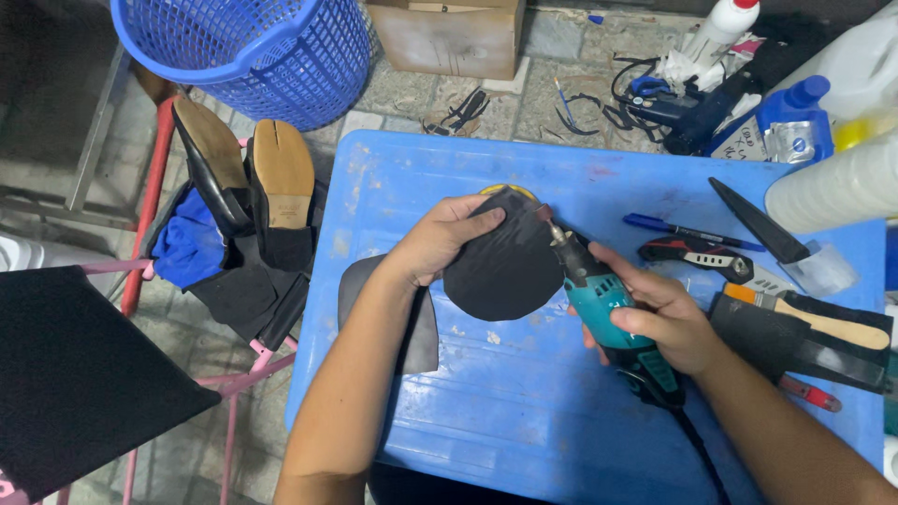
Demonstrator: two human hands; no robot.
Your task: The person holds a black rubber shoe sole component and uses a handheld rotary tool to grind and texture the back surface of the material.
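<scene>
My left hand (438, 239) grips a dark rubber sole piece (505, 266), rounded at the bottom, and holds it a little above the blue plastic table (524, 411). My right hand (659, 323) is wrapped around a teal and black corded rotary tool (603, 304). The tool's small tip touches the sole piece at its upper right edge. A second dark sole piece (412, 323) lies on the table under my left forearm.
At the table's right lie a blue pen (687, 231), a utility knife (697, 252), a black wedge tool (758, 222) and a wooden-handled tool (814, 323). Bottles (842, 187) stand at the far right. On the left sit shoes (253, 182) and a blue basket (253, 47).
</scene>
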